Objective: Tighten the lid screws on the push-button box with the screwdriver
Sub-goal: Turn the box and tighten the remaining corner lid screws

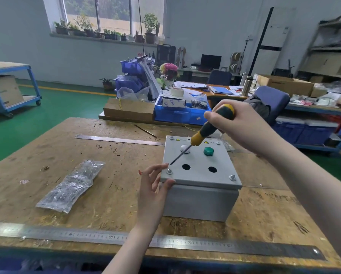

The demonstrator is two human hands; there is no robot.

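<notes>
On lid [199, 163]: four screws, two buttons; right hand [242, 123] grips screwdriver [211, 127], left hand [155, 186] released.

box [200, 186] sits mid-table [126, 204], plastic bag [72, 184] off to its left, long ruler [67, 235] along the near edge.

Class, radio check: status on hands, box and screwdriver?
Right hand grips screwdriver, tip just short of near-left lid screw. Left hand steadies box corner. Nothing blocking.
</notes>
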